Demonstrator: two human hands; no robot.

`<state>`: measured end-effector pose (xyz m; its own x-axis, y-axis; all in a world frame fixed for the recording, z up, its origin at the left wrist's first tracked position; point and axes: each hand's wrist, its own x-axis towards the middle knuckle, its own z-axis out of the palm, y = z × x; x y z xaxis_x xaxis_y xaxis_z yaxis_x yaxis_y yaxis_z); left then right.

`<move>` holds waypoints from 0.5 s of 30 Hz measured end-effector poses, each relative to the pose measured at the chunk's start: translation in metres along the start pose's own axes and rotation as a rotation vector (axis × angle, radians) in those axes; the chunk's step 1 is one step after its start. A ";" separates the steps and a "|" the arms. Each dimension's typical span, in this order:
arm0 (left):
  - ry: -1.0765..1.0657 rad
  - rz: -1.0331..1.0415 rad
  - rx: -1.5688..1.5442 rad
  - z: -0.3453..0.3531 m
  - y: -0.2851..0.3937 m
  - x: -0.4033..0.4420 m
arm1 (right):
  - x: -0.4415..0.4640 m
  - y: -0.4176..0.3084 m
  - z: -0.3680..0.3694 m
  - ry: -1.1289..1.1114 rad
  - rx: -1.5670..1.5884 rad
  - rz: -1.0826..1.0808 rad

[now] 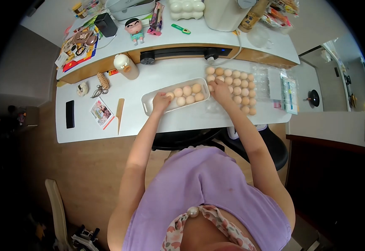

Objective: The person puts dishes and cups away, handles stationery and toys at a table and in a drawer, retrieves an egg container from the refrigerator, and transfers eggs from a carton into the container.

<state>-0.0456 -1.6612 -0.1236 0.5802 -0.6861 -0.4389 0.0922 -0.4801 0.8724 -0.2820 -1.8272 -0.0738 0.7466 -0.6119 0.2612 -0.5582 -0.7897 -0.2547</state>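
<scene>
A long white bin [149, 108] on the white desk holds several brown eggs [187, 90] in two rows. My left hand [161, 101] reaches into its left part, with fingers closed around an egg [170, 95] at the end of a row. To the right of the bin lies a clear plastic tray with several rows of eggs [237, 90]. My right hand [220, 91] is over the left columns of that tray, fingers bent down among the eggs; whether it grips one is hidden.
A cream bottle [126, 67], a comb [120, 115], a printed card [102, 113] and a black case [70, 114] lie or stand to the left. A raised shelf [167, 42] runs behind, holding a figurine [134, 31]. Clear packaging [274, 83] lies at the right.
</scene>
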 end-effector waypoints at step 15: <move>0.027 -0.032 -0.183 -0.002 -0.002 0.003 | 0.034 -0.058 -0.080 0.017 0.496 0.169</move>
<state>-0.0423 -1.6609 -0.1264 0.5961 -0.6559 -0.4631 0.2550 -0.3923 0.8838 -0.2533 -1.8060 0.0245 0.6529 -0.7326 0.1924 -0.4286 -0.5667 -0.7037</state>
